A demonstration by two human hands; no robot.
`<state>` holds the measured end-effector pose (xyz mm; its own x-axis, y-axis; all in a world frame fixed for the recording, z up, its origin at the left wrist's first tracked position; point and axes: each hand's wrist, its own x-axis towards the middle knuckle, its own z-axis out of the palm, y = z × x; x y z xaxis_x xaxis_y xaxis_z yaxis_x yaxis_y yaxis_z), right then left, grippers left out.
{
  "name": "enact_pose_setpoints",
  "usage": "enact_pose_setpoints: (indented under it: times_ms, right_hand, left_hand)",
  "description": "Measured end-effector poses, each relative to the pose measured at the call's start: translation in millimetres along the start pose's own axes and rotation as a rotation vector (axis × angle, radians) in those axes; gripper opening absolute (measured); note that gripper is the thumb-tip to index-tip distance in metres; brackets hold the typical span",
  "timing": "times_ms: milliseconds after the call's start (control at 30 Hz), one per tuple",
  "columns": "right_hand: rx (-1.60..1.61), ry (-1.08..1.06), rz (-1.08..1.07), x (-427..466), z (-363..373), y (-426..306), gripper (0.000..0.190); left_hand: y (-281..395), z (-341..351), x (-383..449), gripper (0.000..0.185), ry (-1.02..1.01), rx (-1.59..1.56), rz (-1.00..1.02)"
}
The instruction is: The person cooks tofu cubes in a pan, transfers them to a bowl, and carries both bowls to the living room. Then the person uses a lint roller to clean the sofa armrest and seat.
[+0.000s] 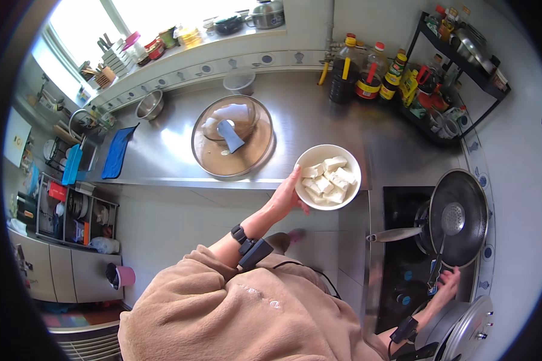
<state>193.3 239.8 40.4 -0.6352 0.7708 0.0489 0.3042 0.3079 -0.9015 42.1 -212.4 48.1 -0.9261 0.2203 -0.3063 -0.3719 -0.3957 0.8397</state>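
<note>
My left hand (287, 195) grips the near-left side of a white bowl (301, 198) by its rim. Blocks of white tofu (327, 179) fill the bowl, which is held above the counter's front edge. On the right, my right hand (449, 284) is beside the dark handle of a skimmer (435, 270), fingers apart; whether they touch it is unclear. The skimmer's perforated metal head (453, 218) rests inside a dark wok (467, 198), whose metal handle (397, 234) points left over the black cooktop (399, 203).
A round glass lid (257, 155) and a steel bowl (149, 104) are on the steel counter (162, 158). Bottles of dark sauce (343, 67) stand beside a black rack (460, 63). A pressure cooker (465, 329) is close to my right forearm. A pink bin (126, 275) is at lower left.
</note>
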Motion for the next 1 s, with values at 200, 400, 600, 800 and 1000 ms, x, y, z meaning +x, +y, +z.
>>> enact_pose_setpoints:
  times_ms: [200, 400, 600, 800, 1000]
  right_hand:
    - [0.214, 0.294, -0.366, -50.4, 7.3, -78.9, 0.036]
    - [0.334, -0.253, -0.395, -132.4, 82.7, -155.3, 0.033]
    - [0.347, -0.806, -0.158, -193.3, 232.0, -202.6, 0.028]
    - [0.477, -1.345, 0.013, -221.7, 417.3, -207.6, 0.030]
    - [0.170, -1.512, 0.168, -239.8, 527.2, -214.4, 0.036]
  left_hand:
    - [1.3, -31.7, -20.8, 0.066, 0.007, -0.023, -0.032]
    - [22.8, -73.7, -15.9, 0.064, -0.076, -0.107, -0.041]
    - [65.9, -164.8, -47.6, 0.063, -0.016, -0.147, 0.068]
    - [84.8, -274.1, -105.8, 0.065, 0.252, -0.100, 0.194]
    - [93.6, -340.3, -184.4, 0.065, 0.583, -0.129, 0.336]
